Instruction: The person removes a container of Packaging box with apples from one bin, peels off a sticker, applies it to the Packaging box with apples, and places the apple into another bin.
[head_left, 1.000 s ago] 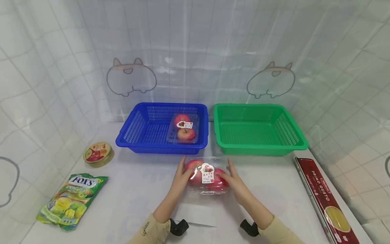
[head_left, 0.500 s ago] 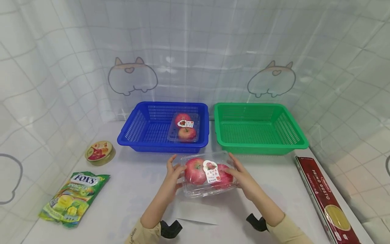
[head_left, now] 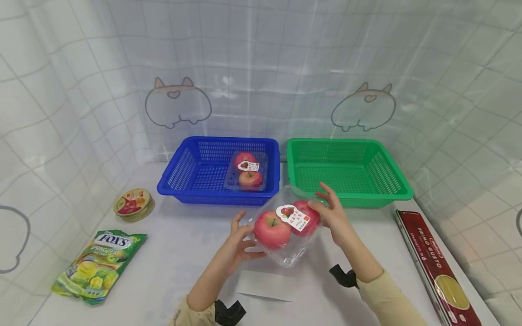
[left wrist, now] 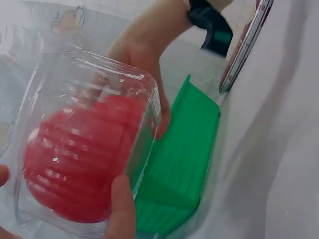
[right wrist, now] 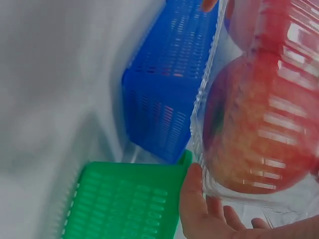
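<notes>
Both my hands hold a clear plastic clamshell [head_left: 287,226] with two red apples and a white label, lifted off the white table and tilted. My left hand [head_left: 240,242] grips its near-left end, thumb on the side [left wrist: 122,204]. My right hand [head_left: 332,213] grips its far-right end [right wrist: 199,199]. The pack [left wrist: 84,159] [right wrist: 259,124] hangs in front of the gap between the blue basket [head_left: 183,174] and the green basket [head_left: 387,174]. A second apple clamshell [head_left: 246,172] lies in the blue basket.
A red spaghetti box [head_left: 436,267] lies along the table's right edge. A round tin [head_left: 132,204] and a green Fox's candy bag [head_left: 95,267] lie at left. A white paper slip [head_left: 265,285] lies under the pack. A tiled curtain forms the backdrop.
Both hands lifted the apple clamshell from the table, raised it and swung it right and away, tilting it toward the baskets.
</notes>
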`<state>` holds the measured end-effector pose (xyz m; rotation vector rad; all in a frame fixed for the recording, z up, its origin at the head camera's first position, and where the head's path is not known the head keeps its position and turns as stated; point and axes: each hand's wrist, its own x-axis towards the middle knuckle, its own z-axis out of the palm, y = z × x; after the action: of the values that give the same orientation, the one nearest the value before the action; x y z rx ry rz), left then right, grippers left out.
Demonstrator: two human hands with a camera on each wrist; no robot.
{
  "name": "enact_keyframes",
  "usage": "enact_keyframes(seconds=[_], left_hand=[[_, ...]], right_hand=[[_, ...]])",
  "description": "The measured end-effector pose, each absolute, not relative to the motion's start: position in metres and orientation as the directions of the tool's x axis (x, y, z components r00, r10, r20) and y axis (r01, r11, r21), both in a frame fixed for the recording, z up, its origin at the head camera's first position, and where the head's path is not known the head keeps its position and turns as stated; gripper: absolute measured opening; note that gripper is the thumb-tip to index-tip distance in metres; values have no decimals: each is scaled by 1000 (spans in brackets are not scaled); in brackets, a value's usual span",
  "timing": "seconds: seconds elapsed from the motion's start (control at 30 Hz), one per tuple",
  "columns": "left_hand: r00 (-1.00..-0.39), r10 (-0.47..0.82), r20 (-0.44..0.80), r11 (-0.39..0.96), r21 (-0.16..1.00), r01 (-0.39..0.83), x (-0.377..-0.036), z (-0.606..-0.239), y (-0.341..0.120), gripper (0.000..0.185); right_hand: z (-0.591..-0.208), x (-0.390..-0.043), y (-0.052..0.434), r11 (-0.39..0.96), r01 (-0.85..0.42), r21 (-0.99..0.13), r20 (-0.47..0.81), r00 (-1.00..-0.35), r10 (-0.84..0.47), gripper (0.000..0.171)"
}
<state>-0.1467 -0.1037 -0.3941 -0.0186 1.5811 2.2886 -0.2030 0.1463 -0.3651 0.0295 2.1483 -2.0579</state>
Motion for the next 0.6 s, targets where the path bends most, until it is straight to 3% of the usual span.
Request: enact_keyframes(seconds=[0.2, 0.6], left_hand=[[-912, 345, -224, -304, 892, -334, -142, -389, -98, 78], [-924, 322, -205, -330, 891, -313, -137, -384, -101, 76]], right_hand=[[-359, -213, 141, -15, 98, -995, -97, -993, -73, 71], [-353, -223, 124, -80, 70, -994, -60, -991, -121, 68]])
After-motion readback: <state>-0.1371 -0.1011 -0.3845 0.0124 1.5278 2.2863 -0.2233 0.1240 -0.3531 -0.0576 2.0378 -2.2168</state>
